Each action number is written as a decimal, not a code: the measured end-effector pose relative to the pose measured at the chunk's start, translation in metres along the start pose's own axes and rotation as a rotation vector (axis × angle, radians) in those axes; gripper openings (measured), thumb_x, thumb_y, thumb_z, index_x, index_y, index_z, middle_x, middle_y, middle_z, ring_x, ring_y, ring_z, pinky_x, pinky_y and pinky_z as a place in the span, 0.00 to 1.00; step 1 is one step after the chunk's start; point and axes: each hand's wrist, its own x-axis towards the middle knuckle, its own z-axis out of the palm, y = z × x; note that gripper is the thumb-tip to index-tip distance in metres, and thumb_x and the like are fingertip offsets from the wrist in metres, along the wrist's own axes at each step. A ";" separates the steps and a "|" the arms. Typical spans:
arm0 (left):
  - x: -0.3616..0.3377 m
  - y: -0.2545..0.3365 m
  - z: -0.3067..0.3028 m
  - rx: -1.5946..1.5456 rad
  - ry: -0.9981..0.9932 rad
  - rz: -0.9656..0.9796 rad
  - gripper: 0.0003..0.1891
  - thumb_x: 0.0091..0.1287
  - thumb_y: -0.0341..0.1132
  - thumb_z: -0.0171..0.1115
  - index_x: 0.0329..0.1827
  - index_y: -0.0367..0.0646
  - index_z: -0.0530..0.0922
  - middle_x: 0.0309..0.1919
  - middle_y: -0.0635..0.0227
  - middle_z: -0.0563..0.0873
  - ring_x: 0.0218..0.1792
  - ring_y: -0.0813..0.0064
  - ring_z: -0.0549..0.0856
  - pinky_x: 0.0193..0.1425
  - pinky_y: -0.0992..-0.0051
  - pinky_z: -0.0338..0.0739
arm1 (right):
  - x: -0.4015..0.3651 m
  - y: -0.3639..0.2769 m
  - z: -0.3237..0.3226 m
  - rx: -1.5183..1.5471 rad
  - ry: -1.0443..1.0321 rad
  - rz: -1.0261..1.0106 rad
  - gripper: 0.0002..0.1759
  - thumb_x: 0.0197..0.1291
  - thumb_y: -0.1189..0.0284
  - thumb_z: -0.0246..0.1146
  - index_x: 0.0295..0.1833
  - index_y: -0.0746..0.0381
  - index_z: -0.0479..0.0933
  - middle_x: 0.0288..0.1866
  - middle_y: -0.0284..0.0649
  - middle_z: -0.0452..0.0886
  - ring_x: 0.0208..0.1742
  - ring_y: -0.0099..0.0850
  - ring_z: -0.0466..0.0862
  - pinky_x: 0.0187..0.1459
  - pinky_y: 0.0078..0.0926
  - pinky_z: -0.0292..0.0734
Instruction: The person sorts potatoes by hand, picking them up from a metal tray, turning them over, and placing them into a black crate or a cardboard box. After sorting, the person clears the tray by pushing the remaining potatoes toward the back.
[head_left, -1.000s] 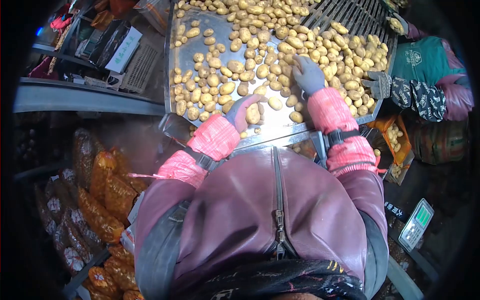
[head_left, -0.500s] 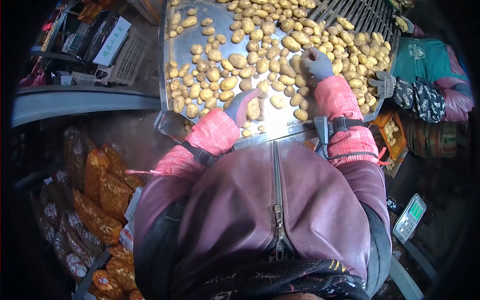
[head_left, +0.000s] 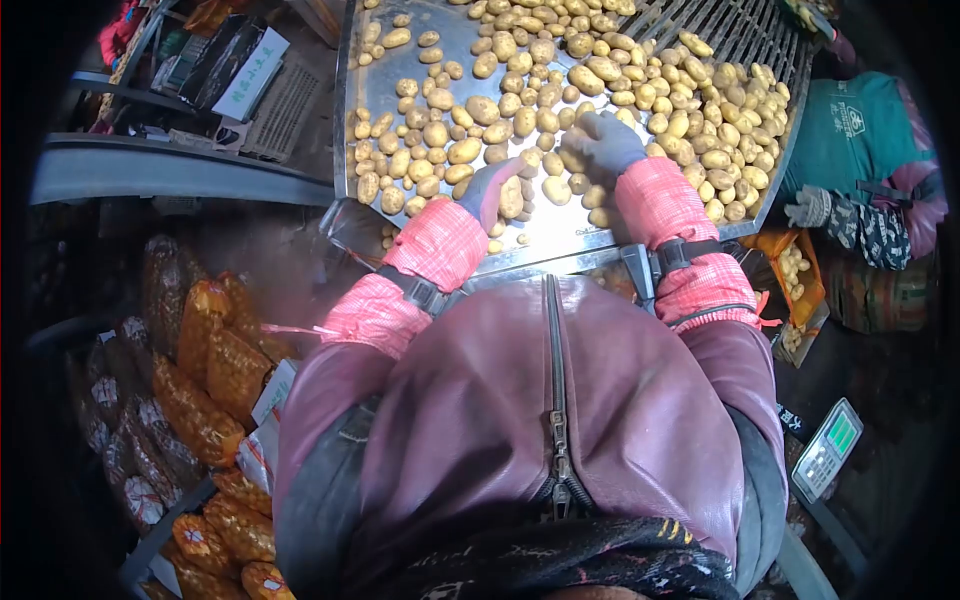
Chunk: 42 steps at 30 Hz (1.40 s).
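Loose potatoes (head_left: 481, 109) in mixed sizes lie over a metal sorting table (head_left: 395, 70). My left hand (head_left: 488, 192), in a grey-purple glove, is low over the near edge, its visible finger stretched to the right beside an upright-lying potato (head_left: 511, 197). To the right, my gloved right hand (head_left: 610, 145) reaches over the potatoes with fingers apart and pointing left. Its fingertips are close to several potatoes, and its palm side is hidden. Pink checked sleeve covers (head_left: 440, 243) are on both forearms.
Slatted bars (head_left: 735, 40) form the table's far right part, beside a dense potato heap (head_left: 725, 130). A co-worker's gloved hand (head_left: 808, 208) is at the right. Filled net bags (head_left: 195, 410) stand lower left; a digital scale (head_left: 827, 448) is lower right.
My right hand has moved left and slightly down, its fingers now spread over other potatoes. My left hand stays nearly in place. The co-worker's hand has drawn back from the table edge.
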 end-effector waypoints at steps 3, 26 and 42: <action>-0.002 0.000 0.004 0.009 0.027 0.017 0.22 0.72 0.51 0.60 0.53 0.40 0.78 0.31 0.67 0.82 0.29 0.67 0.84 0.31 0.66 0.81 | 0.010 0.004 -0.010 -0.006 0.041 0.065 0.27 0.63 0.48 0.60 0.65 0.47 0.75 0.63 0.51 0.75 0.64 0.49 0.78 0.65 0.43 0.71; -0.007 0.031 0.030 0.167 0.071 0.182 0.15 0.68 0.36 0.56 0.53 0.39 0.79 0.35 0.64 0.83 0.29 0.67 0.84 0.32 0.66 0.84 | -0.166 0.044 -0.057 1.230 0.374 0.064 0.24 0.71 0.56 0.56 0.62 0.62 0.76 0.37 0.39 0.82 0.21 0.19 0.70 0.23 0.16 0.63; 0.167 0.122 0.118 2.231 0.135 0.480 0.35 0.60 0.51 0.61 0.73 0.59 0.69 0.71 0.56 0.73 0.65 0.51 0.79 0.65 0.55 0.76 | -0.248 0.118 0.089 1.256 0.166 0.584 0.19 0.66 0.65 0.66 0.58 0.63 0.76 0.34 0.31 0.79 0.23 0.21 0.74 0.25 0.19 0.70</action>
